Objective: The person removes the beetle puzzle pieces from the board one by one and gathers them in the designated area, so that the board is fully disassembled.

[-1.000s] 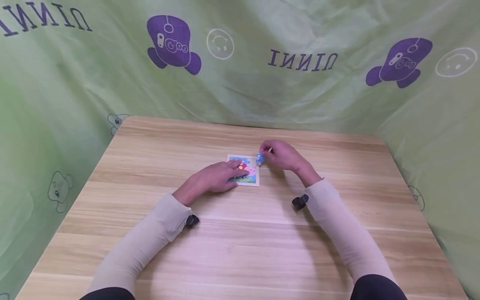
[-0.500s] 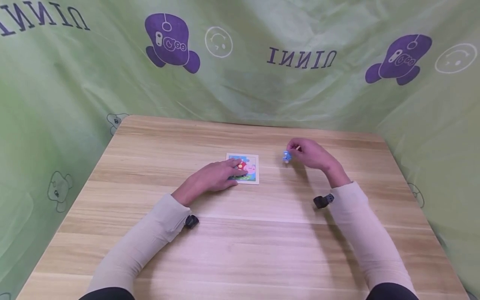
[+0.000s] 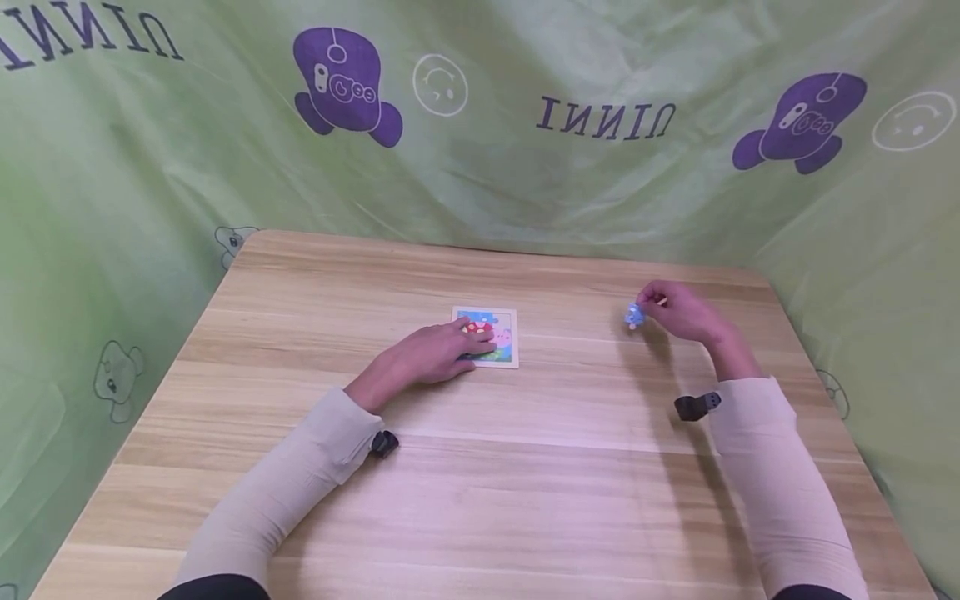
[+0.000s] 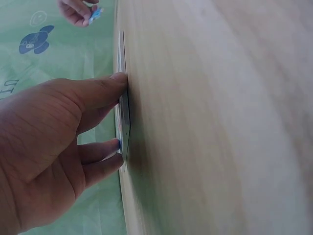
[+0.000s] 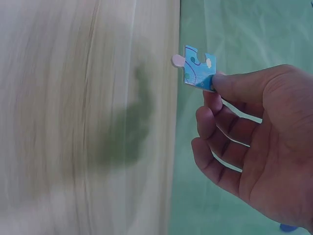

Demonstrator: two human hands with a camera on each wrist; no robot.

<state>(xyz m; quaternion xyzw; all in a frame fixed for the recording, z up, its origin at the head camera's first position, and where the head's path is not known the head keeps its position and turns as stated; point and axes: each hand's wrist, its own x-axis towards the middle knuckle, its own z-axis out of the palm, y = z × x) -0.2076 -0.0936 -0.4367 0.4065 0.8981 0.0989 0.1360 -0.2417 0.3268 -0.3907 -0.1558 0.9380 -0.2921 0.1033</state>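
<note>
On the wooden table (image 3: 480,500), the framed jigsaw puzzle (image 3: 507,345) is touched by the left hand (image 3: 437,353), fingers extended. Farther off to the right, a blue jigsaw piece (image 5: 198,69) is held aloft, pinched by the right hand (image 3: 678,311).

The right hand (image 3: 681,312) has carried the blue puzzle piece (image 3: 634,316) away from the puzzle board (image 3: 515,340); a second ago the piece was at the board's far right corner, now it is well apart to the board's right; the right sleeve (image 3: 780,483) and black wrist camera (image 3: 694,407) have followed.
</note>
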